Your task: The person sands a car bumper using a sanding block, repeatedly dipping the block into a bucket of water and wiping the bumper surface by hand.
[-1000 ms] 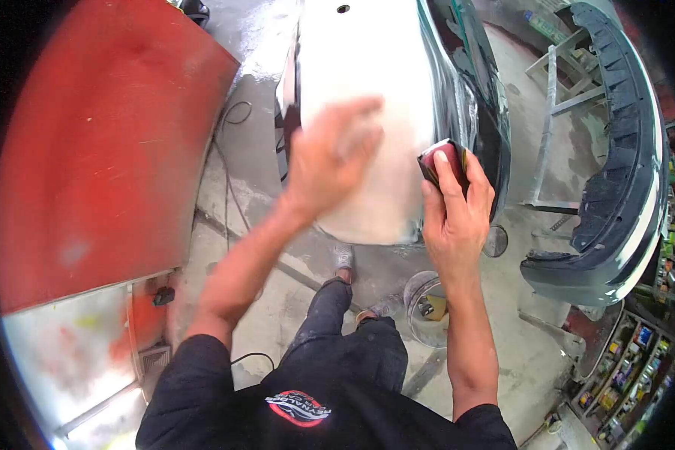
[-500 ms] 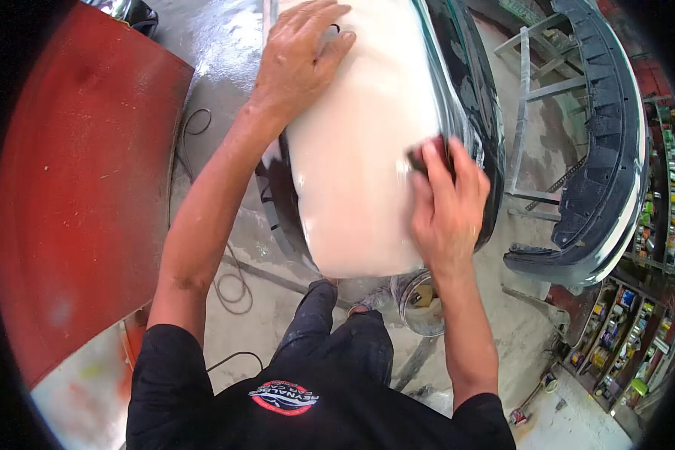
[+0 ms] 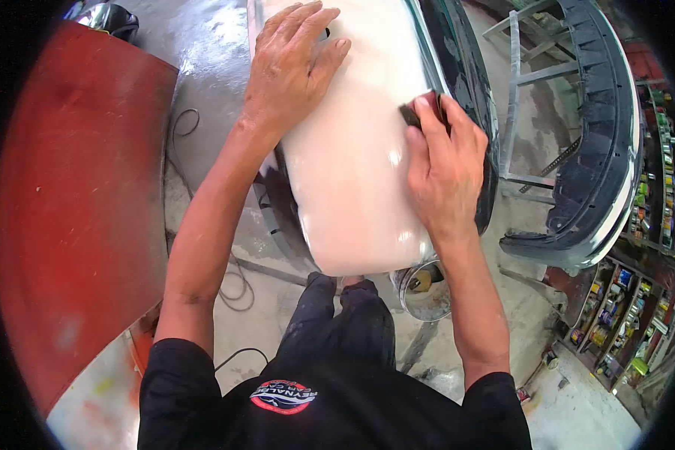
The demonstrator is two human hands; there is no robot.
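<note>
A long pale panel (image 3: 360, 172) with dark, glossy edges lies in front of me. On its upper left part rests my left hand (image 3: 289, 67), palm down with the fingers apart and nothing in it, beside a small dark hole. My right hand (image 3: 448, 154) is closed around a small sanding block (image 3: 411, 114), dark with a reddish face, at the panel's right edge. The fingers cover much of the block, and its underside is hidden.
A large red panel (image 3: 90, 187) stands at the left. On the right, a dark bumper (image 3: 604, 127) rests by a metal frame (image 3: 513, 97). Below the pale panel is a bucket (image 3: 426, 304). Shelves of small containers (image 3: 622, 315) line the lower right; a cable (image 3: 236, 289) lies on the floor.
My left hand has moved up and left from mid-air and now lies on the panel. My right hand has moved up along the right edge with the block. The whole view has shifted.
</note>
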